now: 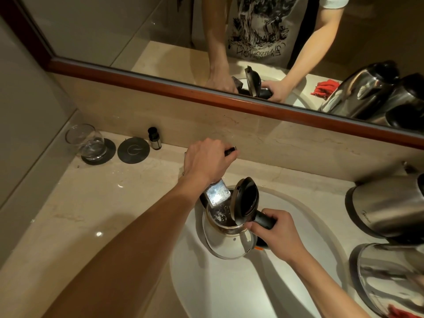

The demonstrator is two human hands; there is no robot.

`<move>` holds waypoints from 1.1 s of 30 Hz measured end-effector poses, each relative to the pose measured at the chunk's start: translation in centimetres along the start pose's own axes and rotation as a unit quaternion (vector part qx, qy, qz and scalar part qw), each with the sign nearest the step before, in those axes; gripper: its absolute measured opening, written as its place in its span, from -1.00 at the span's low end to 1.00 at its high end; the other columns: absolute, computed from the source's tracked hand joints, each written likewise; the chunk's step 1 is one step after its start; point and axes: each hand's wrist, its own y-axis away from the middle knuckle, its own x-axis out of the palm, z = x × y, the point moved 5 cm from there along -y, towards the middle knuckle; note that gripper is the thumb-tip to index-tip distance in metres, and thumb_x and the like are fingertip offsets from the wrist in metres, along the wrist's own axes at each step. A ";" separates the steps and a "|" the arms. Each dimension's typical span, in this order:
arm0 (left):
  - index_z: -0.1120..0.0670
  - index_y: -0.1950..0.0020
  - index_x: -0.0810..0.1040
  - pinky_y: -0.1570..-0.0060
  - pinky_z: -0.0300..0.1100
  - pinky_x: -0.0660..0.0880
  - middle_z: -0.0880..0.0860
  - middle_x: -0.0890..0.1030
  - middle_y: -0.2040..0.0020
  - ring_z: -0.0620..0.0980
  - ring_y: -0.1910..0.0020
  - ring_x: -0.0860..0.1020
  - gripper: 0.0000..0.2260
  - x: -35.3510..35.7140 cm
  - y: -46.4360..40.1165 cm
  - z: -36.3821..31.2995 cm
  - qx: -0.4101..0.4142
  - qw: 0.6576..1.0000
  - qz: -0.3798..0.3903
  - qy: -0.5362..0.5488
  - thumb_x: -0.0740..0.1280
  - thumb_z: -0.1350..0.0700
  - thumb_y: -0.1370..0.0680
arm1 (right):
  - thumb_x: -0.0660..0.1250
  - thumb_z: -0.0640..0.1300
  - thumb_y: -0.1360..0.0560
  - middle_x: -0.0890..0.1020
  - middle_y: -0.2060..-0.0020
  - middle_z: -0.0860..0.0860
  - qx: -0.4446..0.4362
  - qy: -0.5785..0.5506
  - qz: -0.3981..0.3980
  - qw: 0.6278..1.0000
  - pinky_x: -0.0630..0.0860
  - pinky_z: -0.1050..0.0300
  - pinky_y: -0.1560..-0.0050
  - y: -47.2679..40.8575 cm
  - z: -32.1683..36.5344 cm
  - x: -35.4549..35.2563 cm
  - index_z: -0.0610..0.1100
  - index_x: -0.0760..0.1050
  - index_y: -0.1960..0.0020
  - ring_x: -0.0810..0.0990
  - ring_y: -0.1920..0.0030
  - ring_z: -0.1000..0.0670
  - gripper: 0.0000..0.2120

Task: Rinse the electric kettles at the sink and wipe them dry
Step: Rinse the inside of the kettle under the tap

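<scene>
Three steel electric kettles in view. Right hand [273,232] gripping black handle, holding round steel kettle with open black lid [226,235] over white oval sink [229,285], mouth under chrome faucet spout [218,195] for filling. Left hand [205,160] curling over faucet lever [230,151], likely controlling flow. Two upright steel kettles [387,207] waiting on counter to right.

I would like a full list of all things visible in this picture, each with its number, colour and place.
kettle in sink: 1, steel with black lid open, held over the basin under the tap
other kettles: 2, steel and black, on the counter right of the sink
sink: 1, white, centre
tap: 1, chrome, behind the sink
glass: 1, clear, on a dark coaster, far left
coaster: 1 more, dark, bare, beside the glass
small bottle: 1, dark cap, by the wall
red cloth: 1, bottom right corner
mirror: 1, brown frame, above the counter
left hand: 1, on the tap handle
right hand: 1, grips the kettle handle
</scene>
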 end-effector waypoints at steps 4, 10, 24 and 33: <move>-0.12 -0.08 0.68 0.34 -0.13 0.31 -0.03 0.55 0.33 0.05 0.29 0.53 -0.62 0.0 -0.1 0.0 0.001 1.000 -0.004 0.000 0.13 -0.25 -0.65 | 0.59 -0.25 -0.38 0.39 0.60 0.11 -0.001 -0.005 0.003 1.000 0.31 0.34 0.44 0.1 0.2 0.1 -0.23 0.42 0.42 0.37 0.55 0.15 -0.62; -0.11 -0.05 0.69 0.40 -0.14 0.26 -0.06 0.50 0.38 0.03 0.33 0.51 -0.61 0.0 0.0 0.0 -0.002 1.000 -0.002 -0.001 0.14 -0.25 -0.65 | 0.61 -0.22 -0.38 0.37 0.57 0.09 0.000 -0.001 0.000 1.000 0.29 0.29 0.42 0.0 -0.1 0.0 -0.26 0.41 0.42 0.34 0.51 0.11 -0.60; -0.13 -0.15 0.68 0.35 -0.14 0.30 -0.03 0.53 0.32 0.04 0.29 0.51 -0.63 -0.2 0.1 -0.1 -0.005 1.000 0.002 0.001 0.14 -0.25 -0.65 | 0.58 -0.25 -0.39 0.40 0.60 0.11 0.002 -0.005 0.003 1.000 0.32 0.35 0.44 0.0 0.6 0.1 -0.18 0.41 0.43 0.38 0.56 0.15 -0.62; -0.13 -0.15 0.68 0.34 -0.14 0.32 -0.03 0.55 0.31 0.03 0.29 0.53 -0.63 -0.2 0.1 -0.1 -0.008 1.000 0.001 0.004 0.14 -0.26 -0.65 | 0.59 -0.26 -0.39 0.40 0.60 0.10 0.006 -0.010 0.000 1.000 0.34 0.32 0.44 0.2 0.3 0.2 -0.21 0.42 0.41 0.39 0.56 0.15 -0.63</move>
